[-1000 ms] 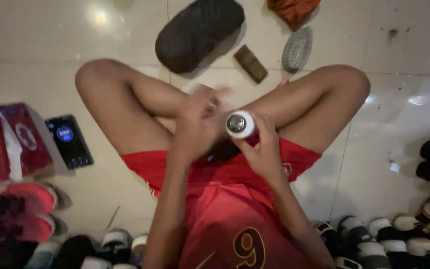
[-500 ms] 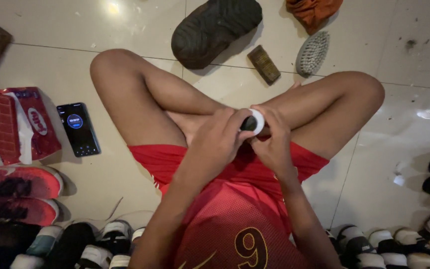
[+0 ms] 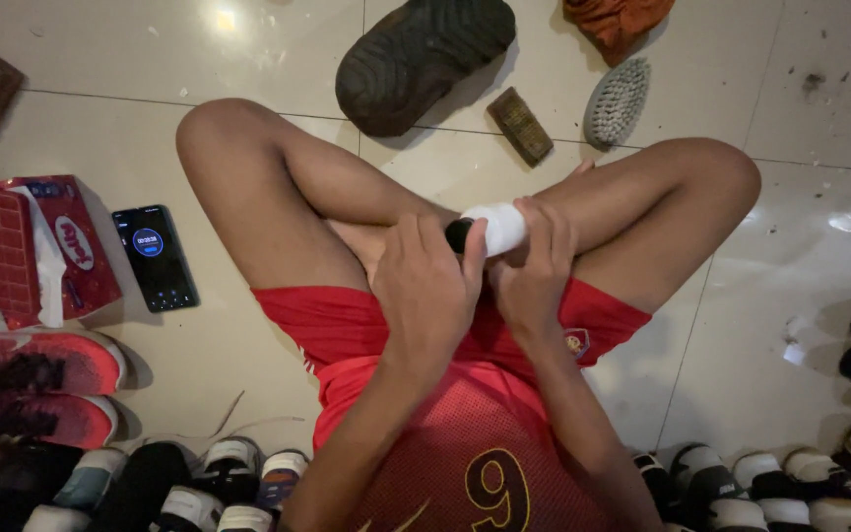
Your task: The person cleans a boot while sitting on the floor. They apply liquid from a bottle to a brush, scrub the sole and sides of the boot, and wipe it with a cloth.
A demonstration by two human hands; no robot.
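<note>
You hold a small white bottle with a black cap above your crossed legs. Your right hand has a closed grip around its body, and your left hand closes its grip on the cap end. What is inside the bottle you cannot see. On the floor beyond your knees lie a dark shoe, sole up, a brown brush and a grey brush. A phone lies near a red packet.

The scene is seen from a single head-worn camera, aimed steeply down at the crossed legs and the tiled floor. The lap is viewed from close by; far floor fills the upper frame.
</note>
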